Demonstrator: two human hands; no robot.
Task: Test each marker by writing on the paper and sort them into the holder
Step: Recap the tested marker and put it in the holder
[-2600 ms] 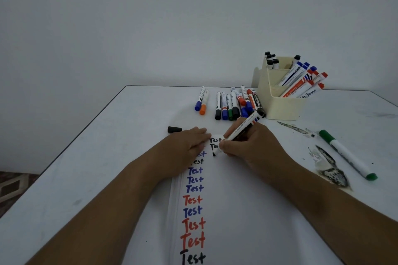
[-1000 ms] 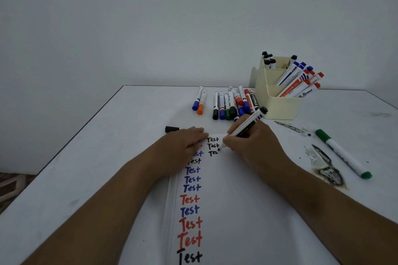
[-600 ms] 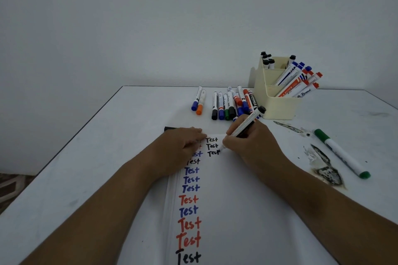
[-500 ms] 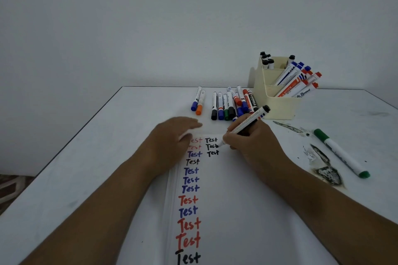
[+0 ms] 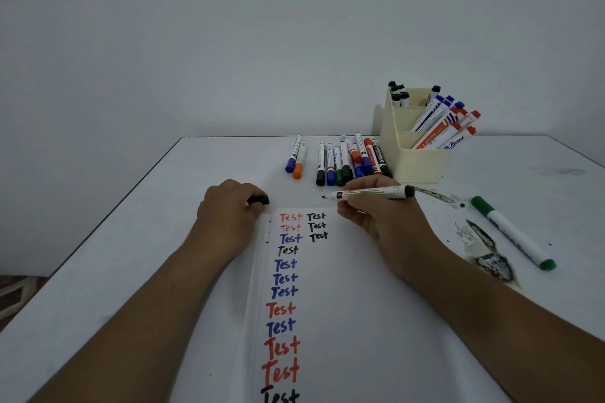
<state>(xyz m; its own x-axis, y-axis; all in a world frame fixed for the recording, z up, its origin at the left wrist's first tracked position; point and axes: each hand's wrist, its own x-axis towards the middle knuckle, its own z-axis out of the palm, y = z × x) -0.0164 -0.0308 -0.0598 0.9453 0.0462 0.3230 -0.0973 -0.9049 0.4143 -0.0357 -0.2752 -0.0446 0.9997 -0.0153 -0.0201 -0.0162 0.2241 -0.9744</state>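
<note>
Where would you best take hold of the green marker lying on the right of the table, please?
Pinch the white barrel of the green marker at its middle, coming from above. It lies flat and slanted on the table, with nothing touching its sides.

So the long white paper sheet (image 5: 327, 304) lies down the middle of the flat white table (image 5: 131, 239), running from the near edge toward the far side. Behind its far end sits a row of capped whiteboard markers (image 5: 347, 160), with 2 more markers (image 5: 296, 157) just left of that bunch. Right of the row stands the cream plastic compartment holder (image 5: 419, 160), markers leaning in it. Further right, nearer than the holder, a green-capped white marker (image 5: 514, 232) lies on the table beside a dark ink smear (image 5: 487, 255).
</note>
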